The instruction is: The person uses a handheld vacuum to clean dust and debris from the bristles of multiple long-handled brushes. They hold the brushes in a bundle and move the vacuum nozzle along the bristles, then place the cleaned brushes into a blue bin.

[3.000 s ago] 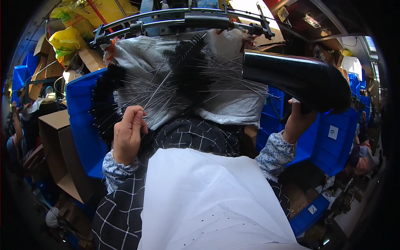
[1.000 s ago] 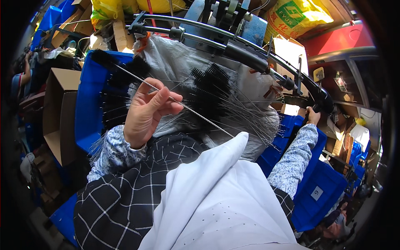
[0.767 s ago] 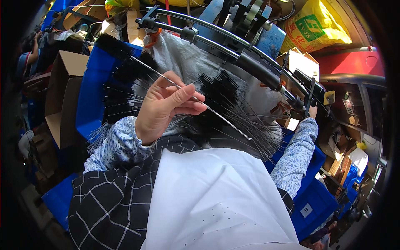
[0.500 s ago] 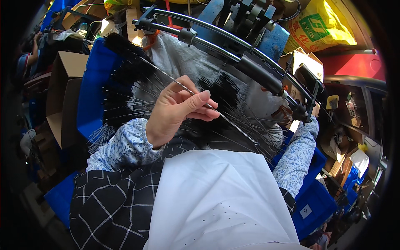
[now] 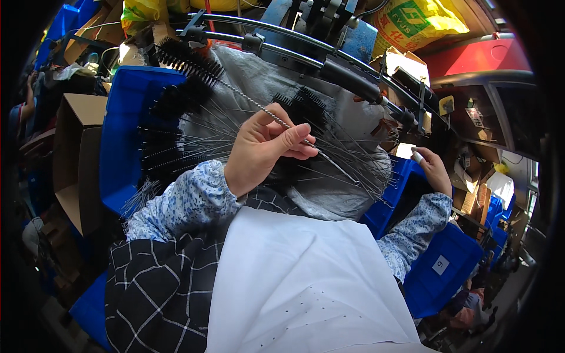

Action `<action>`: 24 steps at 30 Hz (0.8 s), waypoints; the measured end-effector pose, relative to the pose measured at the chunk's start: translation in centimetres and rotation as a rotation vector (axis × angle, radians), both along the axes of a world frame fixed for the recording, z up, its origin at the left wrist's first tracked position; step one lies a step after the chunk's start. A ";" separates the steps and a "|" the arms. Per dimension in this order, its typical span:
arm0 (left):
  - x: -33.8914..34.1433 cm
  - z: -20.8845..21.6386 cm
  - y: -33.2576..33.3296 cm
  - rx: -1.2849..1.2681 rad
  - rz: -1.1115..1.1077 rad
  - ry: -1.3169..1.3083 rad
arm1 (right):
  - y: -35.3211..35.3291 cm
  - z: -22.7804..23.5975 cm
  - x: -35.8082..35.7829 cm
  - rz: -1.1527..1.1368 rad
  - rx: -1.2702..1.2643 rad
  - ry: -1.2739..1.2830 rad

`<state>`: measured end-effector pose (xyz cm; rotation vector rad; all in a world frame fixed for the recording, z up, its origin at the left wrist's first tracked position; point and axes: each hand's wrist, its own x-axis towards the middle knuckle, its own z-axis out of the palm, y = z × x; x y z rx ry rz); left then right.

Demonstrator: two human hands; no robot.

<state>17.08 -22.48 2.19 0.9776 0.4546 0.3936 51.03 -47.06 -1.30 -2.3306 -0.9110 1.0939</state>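
My left hand (image 5: 259, 147) is closed round the twisted wire stem of a bottle brush (image 5: 262, 107). Black bristles cover the brush's far end at upper left, and its bare wire slants down to the right past my fingers. To the right, my right hand (image 5: 434, 172) has its fingers drawn together below the end of a machine's rod; a white wrap shows at one fingertip. Whether it pinches anything small cannot be made out. Beneath my left hand lie many more black wire brushes (image 5: 162, 147) with thin stems fanned over a whitish plastic sack (image 5: 253, 70).
A metal machine with parallel rods (image 5: 288, 44) spans the far side. Blue bins stand at left (image 5: 118, 141) and right (image 5: 441, 267), with an open cardboard box (image 5: 76, 159) farther left. A yellow sack (image 5: 418, 23) sits at back right. White cloth (image 5: 306, 265) covers my lap.
My right hand has come into sight from behind the machine's end, drawn back from it. My left hand keeps its hold on the bottle brush, and the whole view has shifted slightly.
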 end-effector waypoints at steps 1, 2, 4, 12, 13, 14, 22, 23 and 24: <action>0.1 -0.3 -0.3 0.025 -0.013 -0.022 | 1.9 3.6 -4.2 -0.007 0.086 -0.059; -0.1 -0.6 -0.9 0.089 0.009 -0.014 | 4.6 4.9 -7.2 0.067 0.228 -0.109; 0.2 -1.3 -1.8 0.101 -0.041 -0.038 | 7.8 7.2 -12.9 0.167 0.550 -0.225; 0.5 -3.7 -4.3 0.314 0.037 -0.110 | 16.5 5.6 -24.2 0.307 0.909 -0.400; 0.4 -3.7 -3.9 0.524 0.023 -0.058 | 16.8 5.4 -24.5 0.301 0.921 -0.410; 0.1 -3.6 -3.6 0.729 0.005 -0.003 | 16.9 5.2 -24.6 0.292 0.928 -0.417; -6.1 2.4 3.8 0.558 0.000 0.158 | 14.2 5.1 -18.9 0.212 0.900 -0.484; -6.7 2.7 4.7 0.646 0.084 0.162 | 14.0 5.0 -18.7 0.224 0.904 -0.488; -6.6 3.1 5.0 0.674 0.071 0.160 | 13.9 4.8 -18.6 0.236 0.908 -0.492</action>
